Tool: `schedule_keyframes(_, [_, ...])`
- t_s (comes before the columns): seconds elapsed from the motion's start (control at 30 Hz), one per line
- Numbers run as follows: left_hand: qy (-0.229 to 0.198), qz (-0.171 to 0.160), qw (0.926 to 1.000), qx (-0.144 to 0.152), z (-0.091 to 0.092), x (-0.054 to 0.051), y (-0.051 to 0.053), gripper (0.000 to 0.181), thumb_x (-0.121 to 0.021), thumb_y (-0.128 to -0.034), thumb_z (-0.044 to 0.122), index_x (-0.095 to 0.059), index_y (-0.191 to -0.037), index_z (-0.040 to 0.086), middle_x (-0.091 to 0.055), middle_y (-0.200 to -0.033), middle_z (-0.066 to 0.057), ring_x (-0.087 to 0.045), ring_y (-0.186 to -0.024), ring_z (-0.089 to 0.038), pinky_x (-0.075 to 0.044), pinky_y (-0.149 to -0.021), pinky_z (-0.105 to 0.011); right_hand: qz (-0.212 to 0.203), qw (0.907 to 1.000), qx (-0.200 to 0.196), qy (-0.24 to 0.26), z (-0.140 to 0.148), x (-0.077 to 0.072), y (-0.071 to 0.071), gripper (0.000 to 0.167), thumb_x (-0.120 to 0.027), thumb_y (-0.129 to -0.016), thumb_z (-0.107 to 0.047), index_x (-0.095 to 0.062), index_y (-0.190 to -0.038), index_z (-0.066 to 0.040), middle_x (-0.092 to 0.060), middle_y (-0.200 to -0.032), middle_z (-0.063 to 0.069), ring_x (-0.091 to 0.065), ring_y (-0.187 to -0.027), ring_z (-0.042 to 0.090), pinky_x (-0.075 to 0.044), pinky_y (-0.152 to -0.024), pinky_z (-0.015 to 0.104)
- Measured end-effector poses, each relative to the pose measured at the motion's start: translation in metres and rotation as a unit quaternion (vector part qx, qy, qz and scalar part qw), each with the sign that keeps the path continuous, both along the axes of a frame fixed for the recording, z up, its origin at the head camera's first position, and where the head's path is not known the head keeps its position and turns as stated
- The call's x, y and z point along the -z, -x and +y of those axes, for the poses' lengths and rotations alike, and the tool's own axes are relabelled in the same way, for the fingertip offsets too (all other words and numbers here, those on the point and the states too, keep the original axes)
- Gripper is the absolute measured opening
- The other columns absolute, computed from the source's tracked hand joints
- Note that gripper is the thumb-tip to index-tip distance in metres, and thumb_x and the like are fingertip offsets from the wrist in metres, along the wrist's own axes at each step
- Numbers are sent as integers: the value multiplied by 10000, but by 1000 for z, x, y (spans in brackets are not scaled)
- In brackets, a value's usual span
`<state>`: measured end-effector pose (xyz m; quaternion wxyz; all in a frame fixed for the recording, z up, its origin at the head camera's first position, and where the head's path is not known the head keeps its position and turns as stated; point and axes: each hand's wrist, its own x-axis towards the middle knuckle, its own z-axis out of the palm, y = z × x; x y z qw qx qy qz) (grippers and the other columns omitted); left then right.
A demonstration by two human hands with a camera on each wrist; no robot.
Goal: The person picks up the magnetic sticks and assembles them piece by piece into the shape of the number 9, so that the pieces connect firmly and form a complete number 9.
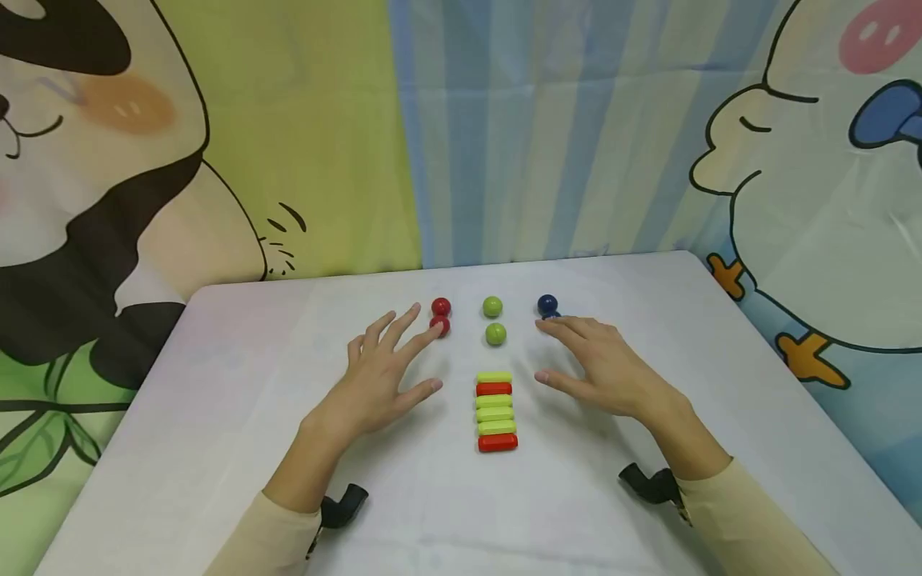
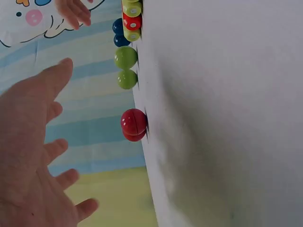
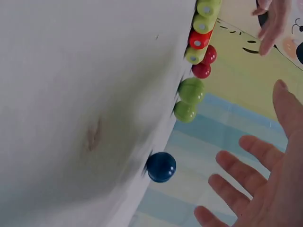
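My left hand [image 1: 378,388] hovers with spread fingers above the table, nearest to two red balls [image 1: 441,307]; its index fingertip overlaps the nearer one in the head view. On the other side my right hand [image 1: 601,368] is held out, fingers extended, close to two dark blue balls [image 1: 547,304], one partly hidden behind it. Between the hands stand two green balls [image 1: 495,334], one behind the other. Nearer to me lies a column of short sticks, several yellow-green [image 1: 495,414] and two red [image 1: 498,442], side by side. Both hands hold nothing.
A white cloth covers the table [image 1: 238,416]. Behind it hangs a printed curtain [image 1: 519,136] with cartoon animals. Black wrist mounts [image 1: 344,506] are strapped near both sleeves.
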<state>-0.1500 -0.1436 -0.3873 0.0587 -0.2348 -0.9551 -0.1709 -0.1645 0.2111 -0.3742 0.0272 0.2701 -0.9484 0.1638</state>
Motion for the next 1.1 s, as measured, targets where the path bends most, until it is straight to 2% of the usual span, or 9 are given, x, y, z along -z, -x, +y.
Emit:
schedule_keyframes(0.17, [-284,-298,9985,360,2,4,1,767,-700,-935,518,-345,-1599,372,-179,-1713,-6,-179,-1540,-379,-248,-1109,-681,-648,9968,-178,441,-4,4,-2,748,-621,-947,-629,-431,-1564,-252,-483,-1538,65,-471,-1391,318,-378,-1118,612])
schedule_keyframes(0.43, [-603,-441,9945,734,5,7,5,732,-689,-956,492,-364,-1594,338,-345,-1643,-17,-324,-1465,-295,-312,-1071,-600,-1018,9918,-305,704,-7,10,6,726,-610,-973,-591,-425,-1568,-219,-487,-1537,28,-490,-1389,282,-408,-1120,566])
schedule_keyframes(0.57, [-649,-668,9926,775,10,10,7,715,-688,-956,493,-391,-1583,319,-381,-1621,-1,-342,-1454,-271,-326,-1085,-594,-1231,9872,-405,928,-5,13,11,686,-617,-986,-550,-428,-1559,-224,-531,-1491,44,-555,-1310,261,-463,-1067,543])
schedule_keyframes(0.67, [-737,-919,9899,792,13,12,9,688,-690,-961,471,-429,-1567,279,-429,-1585,13,-369,-1433,-257,-342,-1118,-582,-1336,9823,-551,1190,-5,16,15,659,-639,-992,-495,-446,-1543,-188,-567,-1455,79,-600,-1254,263,-497,-1035,516])
schedule_keyframes(0.83, [-928,-1327,9827,901,16,13,13,660,-693,-971,415,-452,-1555,227,-488,-1532,42,-423,-1390,-217,-382,-1156,-482,-1519,9744,-705,1497,-8,19,18,628,-653,-1001,-435,-473,-1516,-123,-616,-1390,105,-675,-1128,216,-556,-960,459])
schedule_keyframes(1.0, [-1043,-1473,9791,941,20,11,19,649,-689,-975,419,-463,-1549,217,-500,-1523,80,-475,-1377,-172,-397,-1154,-445,-1545,9733,-775,1512,-9,19,22,593,-647,-1012,-401,-481,-1502,-112,-630,-1359,113,-689,-1082,208,-568,-935,450])
schedule_keyframes(1.1, [-1065,-1558,9771,985,22,11,23,644,-685,-978,418,-467,-1544,204,-513,-1519,55,-503,-1366,-176,-402,-1150,-449,-1609,9718,-808,1524,-10,20,25,574,-641,-1019,-383,-484,-1499,-110,-634,-1351,108,-686,-1086,216,-561,-949,457])
